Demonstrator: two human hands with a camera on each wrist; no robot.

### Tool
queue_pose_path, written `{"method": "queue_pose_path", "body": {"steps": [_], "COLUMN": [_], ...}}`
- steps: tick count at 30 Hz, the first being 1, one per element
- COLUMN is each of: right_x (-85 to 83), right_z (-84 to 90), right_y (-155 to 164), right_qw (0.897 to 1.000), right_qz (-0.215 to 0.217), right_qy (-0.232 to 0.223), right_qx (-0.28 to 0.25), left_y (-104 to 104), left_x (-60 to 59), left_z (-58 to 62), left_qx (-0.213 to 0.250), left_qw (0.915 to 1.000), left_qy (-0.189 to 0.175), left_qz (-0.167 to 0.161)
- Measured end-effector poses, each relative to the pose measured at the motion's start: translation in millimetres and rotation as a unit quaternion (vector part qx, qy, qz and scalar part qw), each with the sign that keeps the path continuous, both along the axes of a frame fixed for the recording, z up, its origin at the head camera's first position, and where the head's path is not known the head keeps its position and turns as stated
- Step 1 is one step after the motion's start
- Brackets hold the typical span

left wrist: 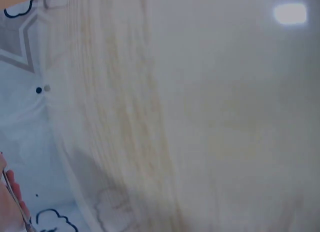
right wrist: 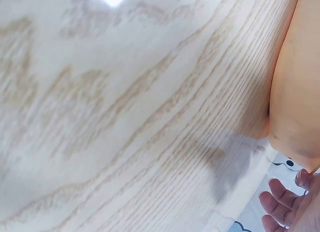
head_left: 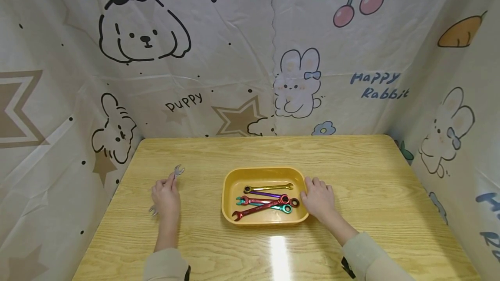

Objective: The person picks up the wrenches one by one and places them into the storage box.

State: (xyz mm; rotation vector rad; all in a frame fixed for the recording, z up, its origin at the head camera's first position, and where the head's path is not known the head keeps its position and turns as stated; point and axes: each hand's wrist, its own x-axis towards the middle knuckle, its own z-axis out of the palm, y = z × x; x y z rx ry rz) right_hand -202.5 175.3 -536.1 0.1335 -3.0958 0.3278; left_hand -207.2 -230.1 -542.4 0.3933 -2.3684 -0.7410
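My left hand [head_left: 166,197] holds a silver double open-ended wrench [head_left: 179,171] low over the left side of the table. One wrench end projects past the fingertips; the other shows beside the palm. Its thin shank also appears at the left edge of the left wrist view. My right hand [head_left: 319,198] grips the right rim of a yellow tray [head_left: 225,196], thumb over the edge and the other fingers loosely bent outside. Inside lie a gold wrench [head_left: 269,188], a purple wrench [head_left: 265,194], a teal wrench [head_left: 279,207] and red wrenches [head_left: 258,208], overlapping one another.
The wood-grain table [head_left: 203,246] carries the tray near its middle. A printed cloth [head_left: 234,55] with cartoon animals encloses the back and both sides. Light glares off the tabletop [head_left: 279,259] in front of the tray.
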Motion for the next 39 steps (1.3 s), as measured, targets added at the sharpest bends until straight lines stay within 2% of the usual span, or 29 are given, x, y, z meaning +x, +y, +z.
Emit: {"method": "queue_pose_path", "body": {"steps": [9, 21, 31, 39], "right_x": [-1.0, 0.3, 0.2, -1.2], "right_z": [-0.2, 1.5, 0.1, -2.2], "right_y": [0.0, -0.2, -0.3, -0.5], "right_qw": [1.000, 1.000, 1.000, 1.000], "right_qz": [0.000, -0.002, -0.001, 0.000], "right_qy": [-0.002, -0.009, 0.002, 0.006], "right_qx": [-0.001, -0.007, -0.008, -0.004], "left_y": [16.4, 38.1, 60.3, 80.3], "left_x": [-2.2, -4.5, -2.3, -1.2], "left_z": [10.6, 17.5, 23.6, 23.5], "left_qx": [-0.017, -0.036, -0.042, -0.064], "left_qw": [0.9991, 0.9951, 0.9909, 0.9833], "left_qy": [0.019, 0.054, 0.034, 0.046], "left_qz": [-0.033, -0.075, -0.123, -0.164]}}
